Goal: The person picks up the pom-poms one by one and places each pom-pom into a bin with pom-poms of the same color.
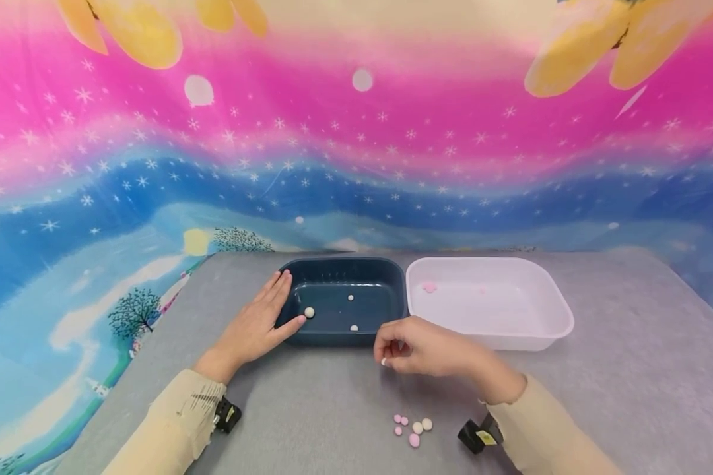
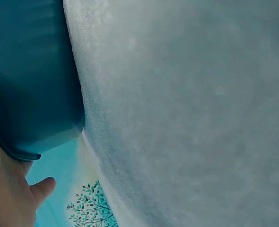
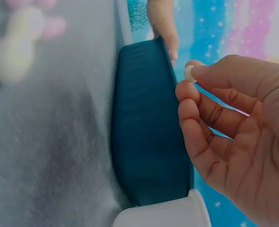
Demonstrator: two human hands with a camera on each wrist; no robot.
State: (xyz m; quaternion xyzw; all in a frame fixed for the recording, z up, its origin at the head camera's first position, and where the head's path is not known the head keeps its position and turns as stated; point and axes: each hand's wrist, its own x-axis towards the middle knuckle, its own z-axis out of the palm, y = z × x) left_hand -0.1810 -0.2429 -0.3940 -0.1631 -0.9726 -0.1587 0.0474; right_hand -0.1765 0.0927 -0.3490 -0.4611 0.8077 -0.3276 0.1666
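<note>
Gray tbl w/ 2 trays, 6 loose balls; hands: L spread, R pinching 1 wht ball.

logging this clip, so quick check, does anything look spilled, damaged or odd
Only the left sleeve stands out: it bears dark streaks that the right sleeve doesn't show; stain or print, I can't tell. The dark tray and white tray stand upright, and the loose balls lie clustered on the table.
</note>
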